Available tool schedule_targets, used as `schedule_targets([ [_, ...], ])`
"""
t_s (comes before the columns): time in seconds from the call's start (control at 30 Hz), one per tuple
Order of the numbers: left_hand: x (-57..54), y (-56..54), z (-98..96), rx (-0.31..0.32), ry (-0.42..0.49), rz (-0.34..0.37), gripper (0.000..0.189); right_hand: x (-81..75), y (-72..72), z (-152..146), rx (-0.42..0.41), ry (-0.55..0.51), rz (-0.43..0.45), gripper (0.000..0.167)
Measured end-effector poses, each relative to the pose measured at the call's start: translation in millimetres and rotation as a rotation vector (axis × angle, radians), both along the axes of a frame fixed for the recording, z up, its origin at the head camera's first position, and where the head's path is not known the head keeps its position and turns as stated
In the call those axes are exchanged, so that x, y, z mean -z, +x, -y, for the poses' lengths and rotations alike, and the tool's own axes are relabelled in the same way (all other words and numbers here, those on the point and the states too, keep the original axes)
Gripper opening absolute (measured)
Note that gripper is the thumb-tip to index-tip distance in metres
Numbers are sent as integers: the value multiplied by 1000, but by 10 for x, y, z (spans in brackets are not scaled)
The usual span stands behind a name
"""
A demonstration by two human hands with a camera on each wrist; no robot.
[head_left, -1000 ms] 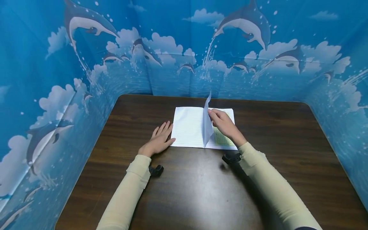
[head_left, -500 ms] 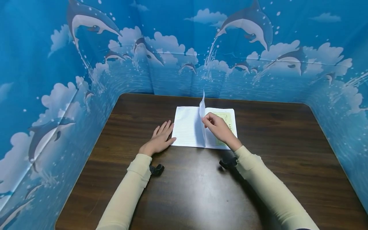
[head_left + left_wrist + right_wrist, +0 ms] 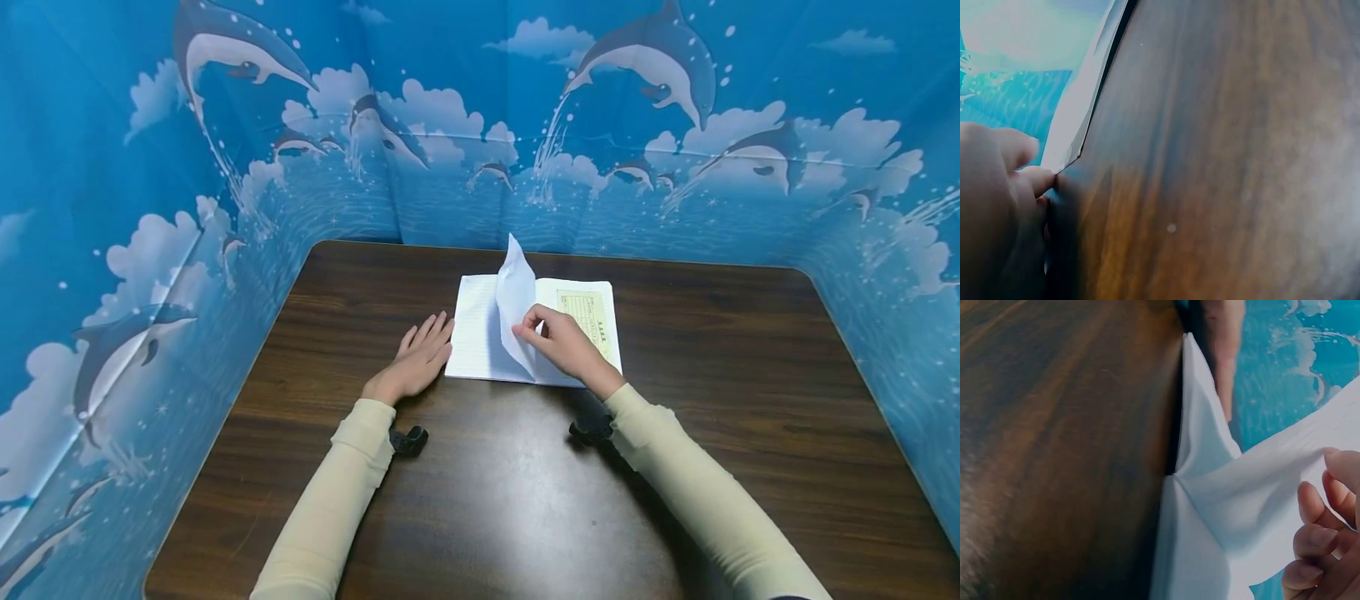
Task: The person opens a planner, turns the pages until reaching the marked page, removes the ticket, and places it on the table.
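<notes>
A lined notebook point(image 3: 480, 312) lies spread out on the dark wooden table. One loose-standing page point(image 3: 514, 292) rises from its fold and leans left, bowed. My right hand point(image 3: 562, 340) is at the right face of this page; its fingertips touch the paper, fingers loosely bent. In the right wrist view, a fingertip point(image 3: 1338, 464) meets the page point(image 3: 1254, 506) while the other fingers curl beneath, apart from it. My left hand point(image 3: 411, 360) rests flat on the table, fingers spread, fingertips right at the notebook's left edge. The left wrist view shows that hand point(image 3: 997, 187) beside the notebook's corner.
On the notebook's right side is a yellow-green printed panel point(image 3: 583, 315). The brown table point(image 3: 480, 500) extends around it. A blue curtain with dolphins point(image 3: 450, 192) encloses the back and sides. Black wrist mounts point(image 3: 408, 442) sit at both cuffs.
The page has swung from upright at the fold to leaning left, and my right hand has moved left with it. More of the printed panel shows. My left hand has stayed nearly still.
</notes>
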State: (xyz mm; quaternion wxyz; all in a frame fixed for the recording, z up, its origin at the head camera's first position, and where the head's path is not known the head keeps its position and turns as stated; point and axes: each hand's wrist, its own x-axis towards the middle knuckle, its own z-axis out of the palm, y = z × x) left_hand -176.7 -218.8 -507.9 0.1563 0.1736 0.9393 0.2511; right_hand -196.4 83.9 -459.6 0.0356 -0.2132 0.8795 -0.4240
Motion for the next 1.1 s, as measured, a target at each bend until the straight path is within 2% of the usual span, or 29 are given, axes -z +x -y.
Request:
schedule_targets([
  [0.3,-20,7,-21,-45,40,14,69,111,58,65,-96,171,-40,19],
  [0.47,-72,27,-46,-59,34,4,68,162,91,94,-154,263,-110,13],
  [0.6,-78,26,-56,-49,8,-7,66,171,112,106,-193,304,-153,11],
  [0.77,-44,14,-54,-29,-21,-17,71,175,91,79,-197,302,-144,14],
  [0.83,-26,8,-50,-22,-33,-20,71,161,62,36,-171,272,-124,16],
  [0.93,-22,5,-49,-10,-29,-23,71,112,-4,-105,-66,207,-70,23],
  [1.1,-11,-8,-33,-7,-22,-17,71,11,-138,-539,240,146,0,30],
])
